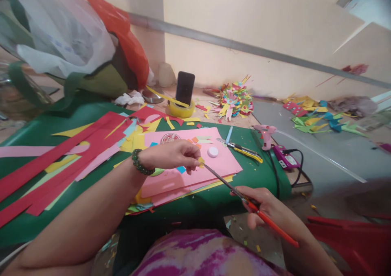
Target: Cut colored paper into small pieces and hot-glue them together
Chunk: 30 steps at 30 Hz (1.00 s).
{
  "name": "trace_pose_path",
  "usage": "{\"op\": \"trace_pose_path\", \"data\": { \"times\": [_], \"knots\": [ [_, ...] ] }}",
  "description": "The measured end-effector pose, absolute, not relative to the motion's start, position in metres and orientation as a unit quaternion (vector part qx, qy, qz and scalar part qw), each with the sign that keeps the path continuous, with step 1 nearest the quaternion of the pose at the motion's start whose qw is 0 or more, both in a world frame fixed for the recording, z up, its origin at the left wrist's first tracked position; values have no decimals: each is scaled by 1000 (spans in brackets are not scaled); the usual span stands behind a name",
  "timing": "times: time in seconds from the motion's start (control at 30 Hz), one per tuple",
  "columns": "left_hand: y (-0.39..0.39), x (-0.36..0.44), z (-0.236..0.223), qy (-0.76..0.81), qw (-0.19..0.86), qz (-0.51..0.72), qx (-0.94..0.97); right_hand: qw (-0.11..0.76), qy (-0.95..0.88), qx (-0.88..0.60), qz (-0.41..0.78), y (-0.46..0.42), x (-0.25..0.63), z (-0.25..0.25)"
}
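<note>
My left hand (174,156), with a dark bead bracelet on the wrist, pinches a small yellow paper piece (200,161) above a stack of pink paper sheets (195,168). My right hand (269,209) is closed around the orange handles of a pair of scissors (244,198). The scissor blades point up and left, and their tips meet the yellow piece. Both hands hover over the near edge of a low green table (214,200).
Red, pink and yellow paper strips (58,162) cover the table's left. A phone (185,88) stands in a yellow tape roll. A yellow utility knife (244,150), white cap (213,151), pink glue gun (265,135), paper flowers (233,101) and scraps lie beyond. Plastic bags (61,31) pile up at the left.
</note>
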State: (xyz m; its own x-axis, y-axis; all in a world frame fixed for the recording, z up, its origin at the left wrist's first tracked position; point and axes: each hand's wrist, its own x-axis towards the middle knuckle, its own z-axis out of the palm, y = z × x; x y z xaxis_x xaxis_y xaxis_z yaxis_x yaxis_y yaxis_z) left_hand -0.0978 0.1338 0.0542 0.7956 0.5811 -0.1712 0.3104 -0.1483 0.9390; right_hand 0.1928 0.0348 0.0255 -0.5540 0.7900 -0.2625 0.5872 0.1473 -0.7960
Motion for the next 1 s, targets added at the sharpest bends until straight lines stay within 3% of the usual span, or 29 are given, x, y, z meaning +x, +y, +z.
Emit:
{"op": "trace_pose_path", "data": {
  "times": [0.37, 0.53, 0.73, 1.0],
  "knots": [
    [130, -94, 55, 314, 629, 170, 690, 157, -790, -476, 352, 36, 192, 16],
    [132, -95, 52, 293, 664, 199, 659, 171, -790, -470, 356, 37, 188, 15],
    [136, -100, 54, 253, 649, 139, 704, 115, -783, -441, 424, 34, 193, 27],
    [136, -103, 58, 199, 603, 62, 770, 81, -785, -465, 400, 33, 210, 36]
  ]
}}
